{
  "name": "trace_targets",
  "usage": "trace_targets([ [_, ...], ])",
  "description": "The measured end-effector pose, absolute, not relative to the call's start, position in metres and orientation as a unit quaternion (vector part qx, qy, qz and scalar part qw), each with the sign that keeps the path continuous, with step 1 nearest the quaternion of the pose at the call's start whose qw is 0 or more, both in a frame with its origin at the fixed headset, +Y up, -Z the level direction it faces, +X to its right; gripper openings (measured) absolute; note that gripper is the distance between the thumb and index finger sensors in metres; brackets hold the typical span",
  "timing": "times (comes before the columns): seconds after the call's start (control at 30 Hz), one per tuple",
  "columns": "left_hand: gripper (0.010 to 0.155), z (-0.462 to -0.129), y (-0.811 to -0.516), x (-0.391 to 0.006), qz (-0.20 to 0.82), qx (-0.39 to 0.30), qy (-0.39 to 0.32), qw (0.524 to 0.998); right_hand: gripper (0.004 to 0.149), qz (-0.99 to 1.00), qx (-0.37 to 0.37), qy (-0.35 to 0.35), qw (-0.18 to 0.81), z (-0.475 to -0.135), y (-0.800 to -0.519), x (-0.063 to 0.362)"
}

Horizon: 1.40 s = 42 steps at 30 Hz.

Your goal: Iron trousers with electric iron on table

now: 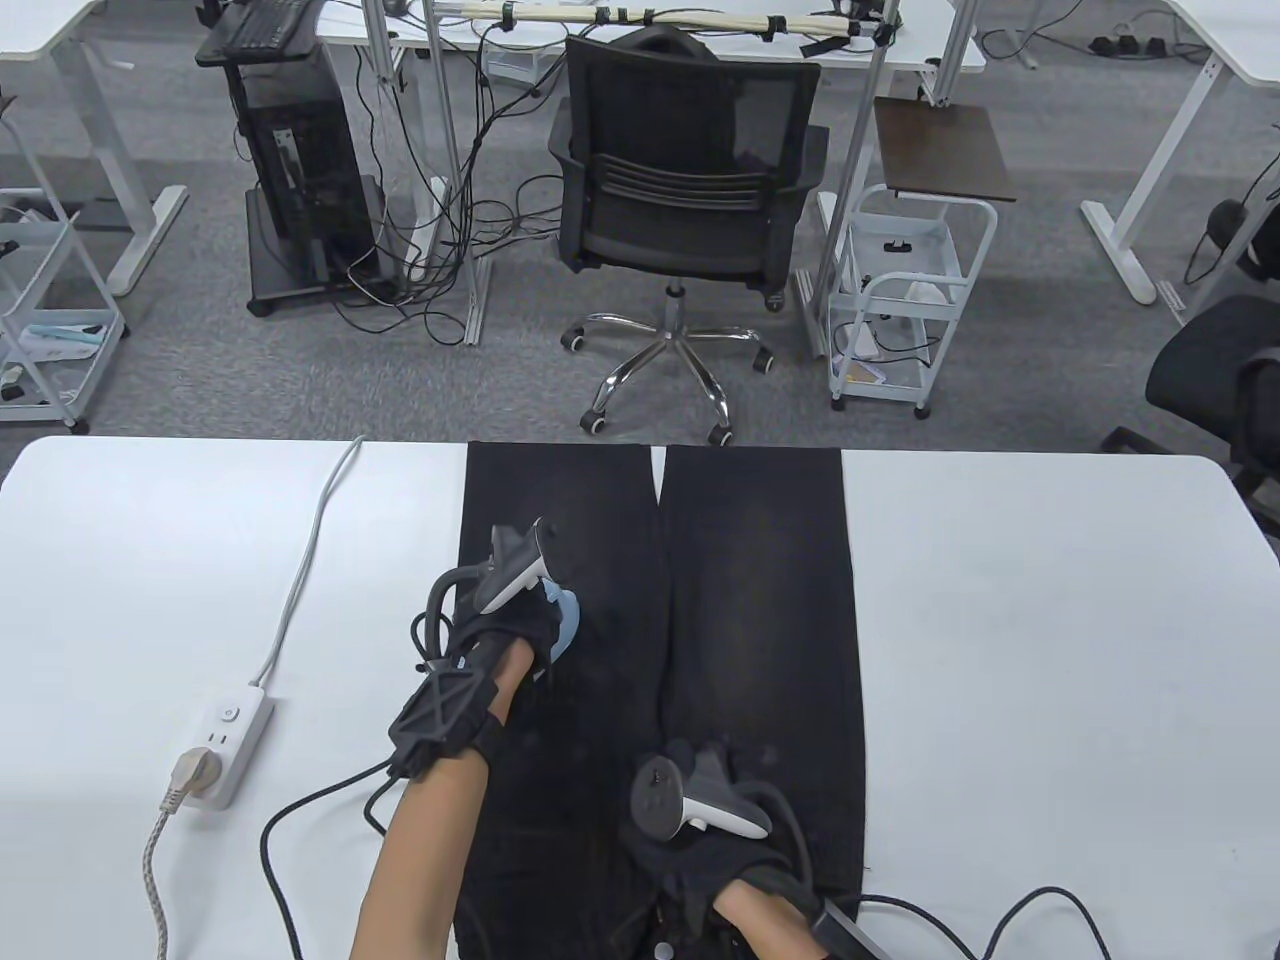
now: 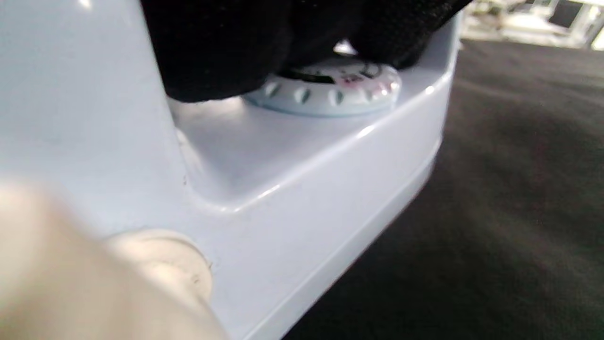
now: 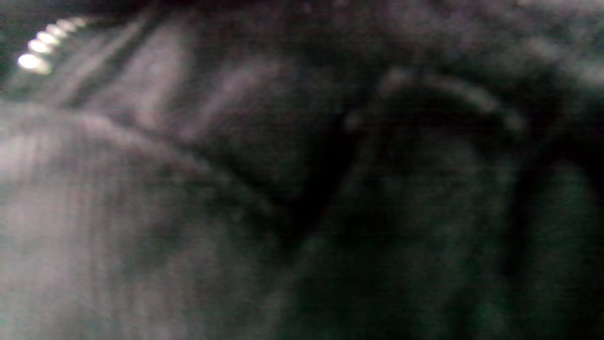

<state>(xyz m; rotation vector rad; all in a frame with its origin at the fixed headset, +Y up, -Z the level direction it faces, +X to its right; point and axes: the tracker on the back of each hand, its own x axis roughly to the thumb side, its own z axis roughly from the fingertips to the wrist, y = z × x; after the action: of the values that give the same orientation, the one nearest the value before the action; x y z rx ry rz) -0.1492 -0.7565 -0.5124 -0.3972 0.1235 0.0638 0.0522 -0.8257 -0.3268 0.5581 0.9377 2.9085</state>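
Note:
Black trousers (image 1: 760,590) lie flat across the white table (image 1: 1040,640), legs pointing away from me. A pale blue electric iron (image 1: 568,612) sits on the left leg, mostly covered by my left hand (image 1: 520,625), which grips its handle. In the left wrist view the iron's body (image 2: 302,189) and its dial (image 2: 330,87) fill the frame, gloved fingers (image 2: 222,52) curled over the handle, dark cloth (image 2: 509,189) beside it. My right hand (image 1: 700,840) rests on the trousers near the waist. The right wrist view is dark and blurred, showing only black fabric (image 3: 188,189).
A white power strip (image 1: 228,738) with a plug in it lies on the table's left, its white cord (image 1: 300,570) running to the far edge. Black glove cables (image 1: 300,830) trail at the near edge. An office chair (image 1: 680,190) stands beyond the table.

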Motion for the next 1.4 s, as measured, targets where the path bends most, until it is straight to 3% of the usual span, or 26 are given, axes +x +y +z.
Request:
trace_targets([
  [0.27, 0.042, -0.460, -0.756, -0.134, 0.046, -0.230, 0.014, 0.972, 0.077, 0.935, 0.179, 0.304, 0.021, -0.328, -0.825, 0.053],
  [0.63, 0.043, -0.351, -0.756, -0.121, 0.009, -0.203, -0.095, 0.974, 0.076, 0.939, 0.178, 0.294, 0.028, -0.329, -0.825, 0.057],
  [0.87, 0.043, -0.346, -0.755, -0.122, 0.009, -0.202, -0.089, 0.975, 0.077, 0.945, 0.182, 0.269, 0.039, -0.329, -0.820, 0.063],
  [1.1, 0.044, -0.341, -0.726, -0.104, 0.025, -0.183, -0.121, 0.975, 0.074, 0.957, 0.138, 0.242, 0.078, -0.333, -0.783, 0.119],
  [1.23, 0.044, -0.344, -0.697, -0.063, 0.000, -0.155, -0.160, 0.975, 0.072, 0.966, 0.098, 0.231, 0.061, -0.331, -0.771, 0.167],
  [1.4, 0.044, -0.345, -0.695, 0.006, -0.007, -0.173, -0.218, 0.961, 0.071, 0.967, 0.050, 0.239, 0.073, -0.322, -0.776, 0.219],
])
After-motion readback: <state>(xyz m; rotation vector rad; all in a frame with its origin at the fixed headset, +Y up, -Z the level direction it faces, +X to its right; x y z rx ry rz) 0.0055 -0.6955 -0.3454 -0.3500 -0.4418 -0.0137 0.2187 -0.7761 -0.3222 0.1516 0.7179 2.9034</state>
